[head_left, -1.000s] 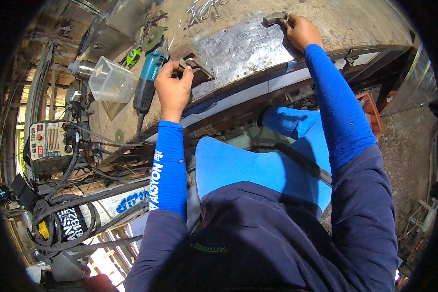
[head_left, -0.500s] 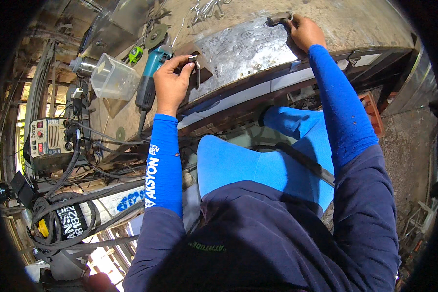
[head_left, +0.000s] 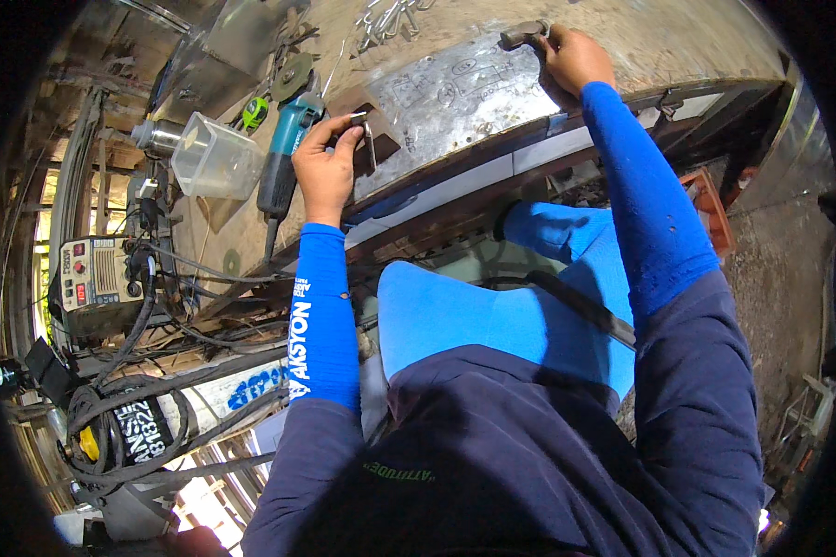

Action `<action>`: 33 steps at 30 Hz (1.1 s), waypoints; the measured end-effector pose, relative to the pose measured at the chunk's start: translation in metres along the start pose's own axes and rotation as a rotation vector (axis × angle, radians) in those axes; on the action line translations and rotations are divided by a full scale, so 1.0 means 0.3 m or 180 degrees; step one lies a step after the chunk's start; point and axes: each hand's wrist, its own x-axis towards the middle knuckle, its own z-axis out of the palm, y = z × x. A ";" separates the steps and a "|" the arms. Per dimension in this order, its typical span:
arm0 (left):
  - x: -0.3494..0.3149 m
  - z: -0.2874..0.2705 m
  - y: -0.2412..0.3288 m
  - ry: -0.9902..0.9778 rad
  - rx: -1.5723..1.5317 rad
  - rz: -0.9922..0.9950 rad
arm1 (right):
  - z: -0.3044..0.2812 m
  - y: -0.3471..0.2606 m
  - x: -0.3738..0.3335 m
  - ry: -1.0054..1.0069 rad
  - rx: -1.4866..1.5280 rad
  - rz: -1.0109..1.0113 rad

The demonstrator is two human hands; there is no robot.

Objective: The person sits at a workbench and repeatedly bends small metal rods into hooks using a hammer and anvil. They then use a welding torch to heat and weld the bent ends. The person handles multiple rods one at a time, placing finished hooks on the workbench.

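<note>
Between the thumb and fingers of my left hand point(head_left: 325, 176) is a small bent metal rod point(head_left: 372, 147), its straight leg pointing down. It is held over a dark rusty plate point(head_left: 386, 142) at the left end of a marked sheet-metal piece point(head_left: 464, 85). My right hand point(head_left: 580, 61) is closed on a hammer point(head_left: 522, 36); the head lies at the far right edge of that sheet, and the fingers hide much of the handle. Just left of my left hand lies a teal angle grinder point(head_left: 293, 139) with its disc facing away from me.
Several bent rods point(head_left: 390, 20) lie at the back of the wooden workbench point(head_left: 697, 51). On the left are a clear plastic container point(head_left: 215, 158), a green tape measure point(head_left: 254, 113) and a welding machine point(head_left: 100, 274). Cables point(head_left: 121, 399) coil at lower left; an orange crate point(head_left: 711, 213) stands right.
My left hand and the bent rod have come slightly nearer to me. The hammer in my right hand has shifted a little left.
</note>
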 end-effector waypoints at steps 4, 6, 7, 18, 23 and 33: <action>0.004 -0.006 0.017 -0.0076 -0.0005 -0.0142 | -0.008 0.005 0.000 -0.0047 -0.0024 -0.0024; 0.004 -0.010 0.013 -0.0069 0.0005 -0.0104 | -0.013 -0.002 0.000 -0.0036 0.0011 -0.0011; 0.004 -0.014 -0.003 -0.0052 0.0018 -0.0070 | -0.014 -0.007 0.000 -0.0059 0.0027 0.0006; -0.020 0.002 -0.006 0.0276 -0.0307 -0.0139 | -0.014 -0.011 -0.004 -0.0086 0.0044 0.0014; -0.053 0.041 0.042 0.0469 0.0449 0.0176 | -0.022 -0.006 -0.002 -0.0145 0.0016 0.0042; -0.058 0.033 -0.011 0.0565 0.0918 0.0779 | -0.028 -0.015 -0.001 -0.0190 -0.0003 0.0180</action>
